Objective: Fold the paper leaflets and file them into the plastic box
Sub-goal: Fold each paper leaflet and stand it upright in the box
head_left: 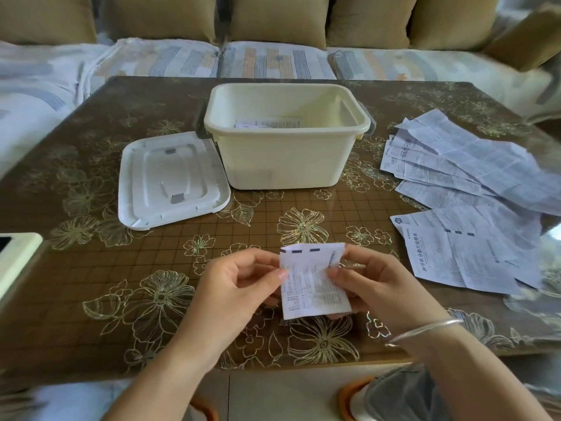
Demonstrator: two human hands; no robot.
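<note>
A folded leaflet (315, 287) is pinched by its side edges in the grip of the left hand (233, 287) and right hand (376, 287) above the worktop's (303, 214) near edge; the plastic box (282, 159) is set open toward the far edge.

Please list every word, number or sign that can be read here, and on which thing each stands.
"分散片说明书": title on the flat leaflet at near right; the characters before it are unclear.
Bold title on the leaflet pile: blurred.
Small print on the held folded leaflet and the sheets in the box: too small.
Lid: no text seen.
</note>
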